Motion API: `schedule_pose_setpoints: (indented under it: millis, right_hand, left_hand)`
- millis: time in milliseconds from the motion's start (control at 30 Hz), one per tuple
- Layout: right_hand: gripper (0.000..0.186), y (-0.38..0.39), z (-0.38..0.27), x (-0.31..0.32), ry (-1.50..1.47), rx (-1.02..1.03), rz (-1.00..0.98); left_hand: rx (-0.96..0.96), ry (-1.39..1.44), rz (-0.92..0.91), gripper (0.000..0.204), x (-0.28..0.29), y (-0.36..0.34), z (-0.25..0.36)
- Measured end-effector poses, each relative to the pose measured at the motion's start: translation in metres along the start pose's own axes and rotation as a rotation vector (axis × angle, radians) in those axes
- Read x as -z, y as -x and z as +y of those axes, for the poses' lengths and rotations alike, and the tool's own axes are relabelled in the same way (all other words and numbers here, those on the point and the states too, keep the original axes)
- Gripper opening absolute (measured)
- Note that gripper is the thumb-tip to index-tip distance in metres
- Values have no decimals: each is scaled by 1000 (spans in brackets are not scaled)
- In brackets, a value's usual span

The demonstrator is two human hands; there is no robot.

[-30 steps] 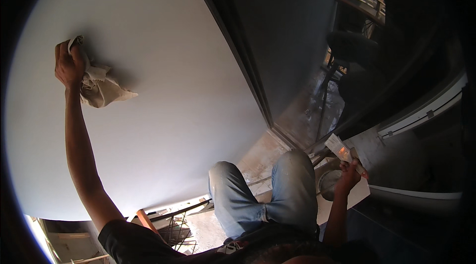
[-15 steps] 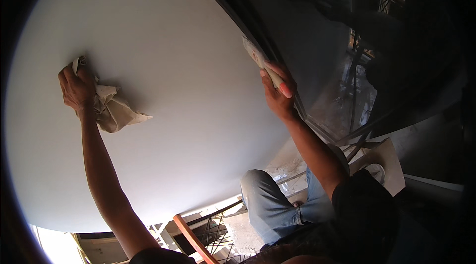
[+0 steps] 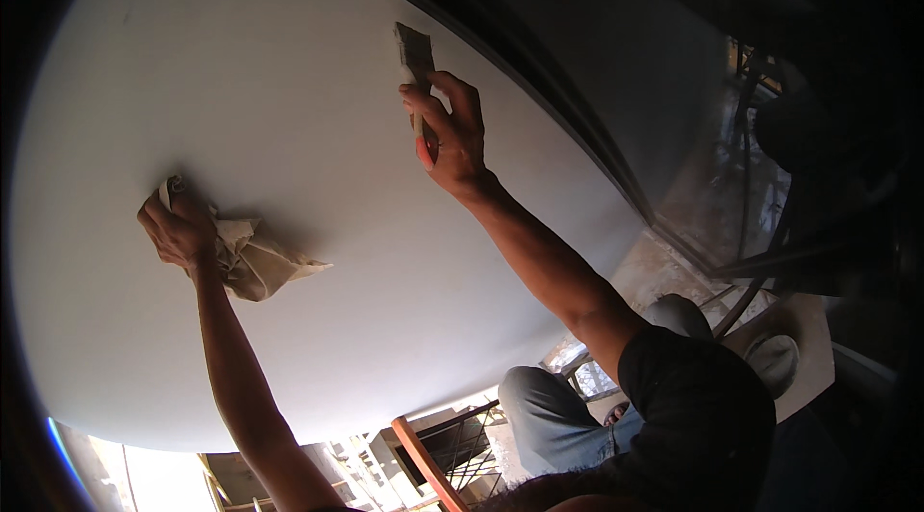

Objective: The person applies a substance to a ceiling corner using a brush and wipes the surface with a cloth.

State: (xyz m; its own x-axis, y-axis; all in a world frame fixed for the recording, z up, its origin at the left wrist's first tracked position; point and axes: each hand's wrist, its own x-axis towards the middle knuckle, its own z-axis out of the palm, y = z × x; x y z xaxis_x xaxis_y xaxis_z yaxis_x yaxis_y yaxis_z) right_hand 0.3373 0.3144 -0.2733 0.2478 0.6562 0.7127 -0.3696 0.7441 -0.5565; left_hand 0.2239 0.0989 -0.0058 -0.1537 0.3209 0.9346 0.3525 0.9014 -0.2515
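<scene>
The flat brush (image 3: 417, 52) sits in the right hand (image 3: 450, 132), its dark-looking bristle end just beyond the fingers and pointing away from the person, its reddish handle tip below them by the palm (whether the bristles meet the wall, I cannot tell). Those fingers are bent round the handle, with hardly any gap left. It should be light and stiff in the handle, softer and springy at the bristles, and is best taken by the narrow handle. Well to the left, the left hand (image 3: 178, 226) has its fingers bunched over a beige cloth (image 3: 258, 264), pressed toward the wall; a folded edge stands above the fingers and a loose corner hangs to their right. The cloth looks limp, light and hard to harm, easily gripped by any gathered fold. Behind both hands spreads a smooth, pale wall (image 3: 289, 117), brighter toward the bottom. Right of the brush-holding fingers run a black frame (image 3: 553, 98) and a dark, glossy pane (image 3: 635, 60); far below and right of them is a pale board (image 3: 814, 339) with a round container (image 3: 773, 363), and below, between the forearms, an orange-brown rail (image 3: 428, 464).
</scene>
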Motion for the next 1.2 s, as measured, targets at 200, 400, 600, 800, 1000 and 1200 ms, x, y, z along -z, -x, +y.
schedule_pose_setpoints:
  millis: [200, 400, 600, 800, 1000, 1200]
  right_hand:
    - [66, -12, -3, -10, 25, -38, 61]
    - [67, -15, -4, -15, 38, -56, 77]
    - [66, -18, -6, -17, 62, -71, 81]
    - [66, -18, -8, -24, 64, -79, 85]
    - [66, -19, -9, -27, 60, -90, 80]
    - [67, -20, -12, -28, 74, -97, 85]
  left_hand:
    - [-12, 1, -9, 39, -2, 3, 1]
    - [-25, -9, 2, 39, -4, 2, -2]
    - [-43, -19, 13, 39, -5, 2, -1]
    - [-40, -8, 6, 39, -2, 3, 0]
    - [-24, -7, -5, 39, 0, 3, 3]
    - [-21, -5, -3, 39, -2, 2, 0]
